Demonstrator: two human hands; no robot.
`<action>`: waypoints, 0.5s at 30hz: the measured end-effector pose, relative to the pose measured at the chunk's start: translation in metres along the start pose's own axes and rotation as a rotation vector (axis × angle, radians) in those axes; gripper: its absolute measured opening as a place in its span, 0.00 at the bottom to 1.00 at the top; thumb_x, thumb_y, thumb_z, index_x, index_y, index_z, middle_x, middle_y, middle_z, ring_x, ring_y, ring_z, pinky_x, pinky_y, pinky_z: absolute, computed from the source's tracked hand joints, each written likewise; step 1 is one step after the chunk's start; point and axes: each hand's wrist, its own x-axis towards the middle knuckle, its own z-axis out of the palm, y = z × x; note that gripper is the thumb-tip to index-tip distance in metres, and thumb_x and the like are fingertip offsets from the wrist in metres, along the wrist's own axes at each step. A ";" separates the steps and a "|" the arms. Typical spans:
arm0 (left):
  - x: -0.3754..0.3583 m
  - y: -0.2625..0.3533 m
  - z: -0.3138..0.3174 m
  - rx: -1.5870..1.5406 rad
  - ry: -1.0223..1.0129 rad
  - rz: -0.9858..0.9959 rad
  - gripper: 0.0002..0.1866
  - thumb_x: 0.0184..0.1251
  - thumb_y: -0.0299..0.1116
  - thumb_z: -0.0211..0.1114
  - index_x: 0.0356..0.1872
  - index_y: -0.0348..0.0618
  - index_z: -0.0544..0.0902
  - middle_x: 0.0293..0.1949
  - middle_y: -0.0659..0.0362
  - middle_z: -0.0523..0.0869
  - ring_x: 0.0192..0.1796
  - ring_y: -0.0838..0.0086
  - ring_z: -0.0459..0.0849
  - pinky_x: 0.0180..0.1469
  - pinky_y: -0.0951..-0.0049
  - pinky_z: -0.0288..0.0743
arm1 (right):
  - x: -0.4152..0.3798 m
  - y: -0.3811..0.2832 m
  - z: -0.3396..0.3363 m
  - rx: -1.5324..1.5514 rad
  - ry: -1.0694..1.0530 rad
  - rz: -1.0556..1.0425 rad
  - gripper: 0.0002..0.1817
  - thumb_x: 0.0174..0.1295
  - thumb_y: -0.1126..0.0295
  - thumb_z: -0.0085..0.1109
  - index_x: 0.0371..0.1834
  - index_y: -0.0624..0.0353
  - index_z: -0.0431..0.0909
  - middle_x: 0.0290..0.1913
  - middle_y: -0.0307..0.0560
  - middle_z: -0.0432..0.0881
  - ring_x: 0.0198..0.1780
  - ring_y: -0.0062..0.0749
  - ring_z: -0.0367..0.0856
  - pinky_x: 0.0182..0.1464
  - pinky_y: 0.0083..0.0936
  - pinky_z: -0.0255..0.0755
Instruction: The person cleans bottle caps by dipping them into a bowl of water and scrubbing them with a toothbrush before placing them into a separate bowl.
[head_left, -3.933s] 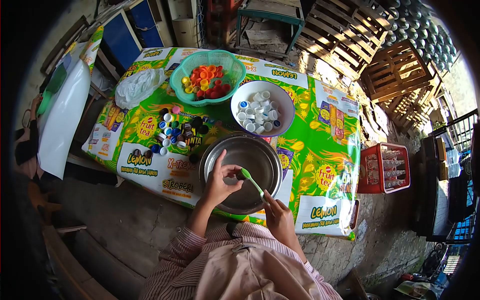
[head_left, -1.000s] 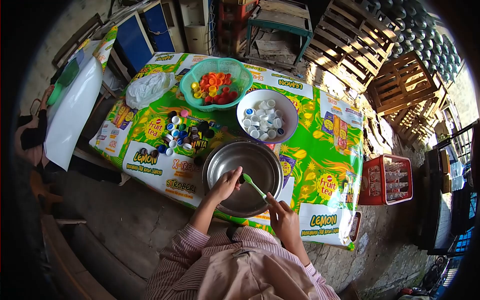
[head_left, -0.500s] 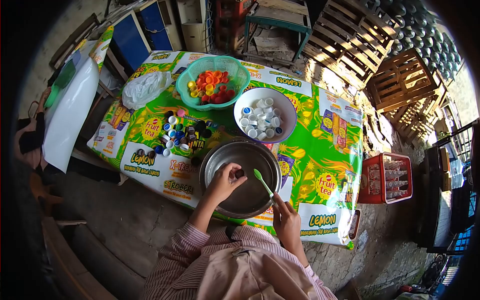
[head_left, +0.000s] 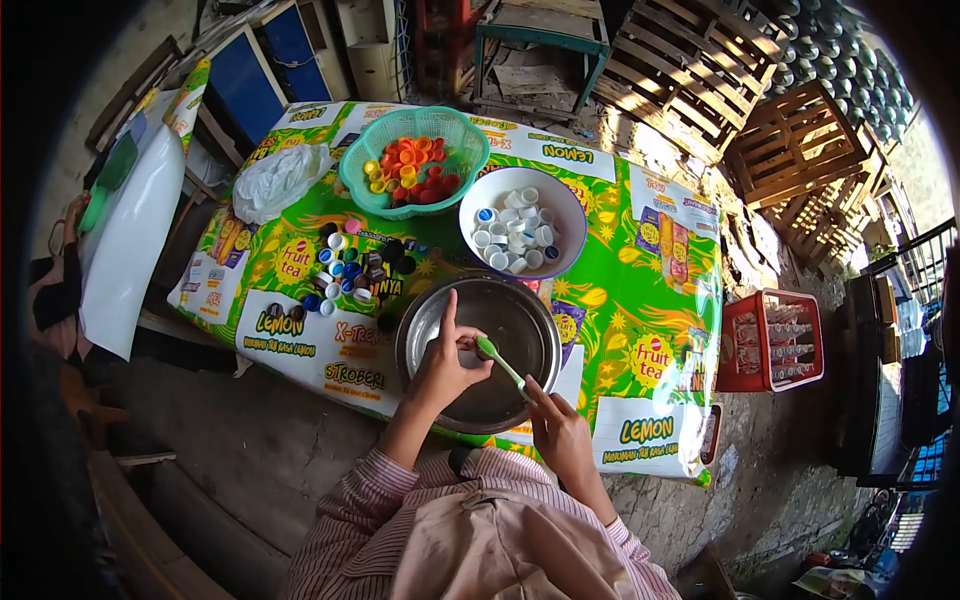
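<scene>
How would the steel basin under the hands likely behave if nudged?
The steel basin looks thin-walled, so probably light and easy to slide on the glossy plastic tablecloth. Its wide, shallow shape suggests it would hardly tip, though it overhangs the near edge slightly.

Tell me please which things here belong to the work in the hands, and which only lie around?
In use:
- left hand, pinching a small item I cannot make out
- right hand, holding the green toothbrush
- metal basin under both hands

Lying about:
- white bowl of white caps
- green basket of red, orange and yellow caps
- loose caps on the tablecloth
- plastic bag
- red crate
</scene>
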 end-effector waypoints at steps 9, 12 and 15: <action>-0.008 -0.001 -0.004 -0.311 0.020 -0.130 0.51 0.50 0.24 0.71 0.72 0.45 0.44 0.41 0.54 0.80 0.43 0.72 0.83 0.49 0.73 0.77 | -0.008 0.006 0.010 0.108 0.046 -0.014 0.25 0.60 0.74 0.54 0.63 0.52 0.67 0.28 0.51 0.77 0.23 0.47 0.77 0.23 0.38 0.69; -0.010 -0.003 -0.007 -0.442 -0.124 -0.276 0.46 0.54 0.25 0.70 0.70 0.46 0.51 0.44 0.54 0.79 0.45 0.75 0.81 0.50 0.74 0.77 | -0.010 0.010 0.011 0.187 0.042 -0.026 0.24 0.61 0.75 0.54 0.63 0.54 0.68 0.30 0.53 0.78 0.24 0.48 0.77 0.25 0.37 0.70; -0.012 -0.002 -0.005 -0.493 -0.162 -0.320 0.36 0.57 0.22 0.67 0.67 0.43 0.60 0.45 0.56 0.79 0.47 0.75 0.81 0.52 0.75 0.76 | -0.005 0.004 -0.003 0.191 -0.036 0.156 0.22 0.59 0.79 0.54 0.60 0.61 0.69 0.34 0.60 0.79 0.33 0.50 0.81 0.34 0.36 0.72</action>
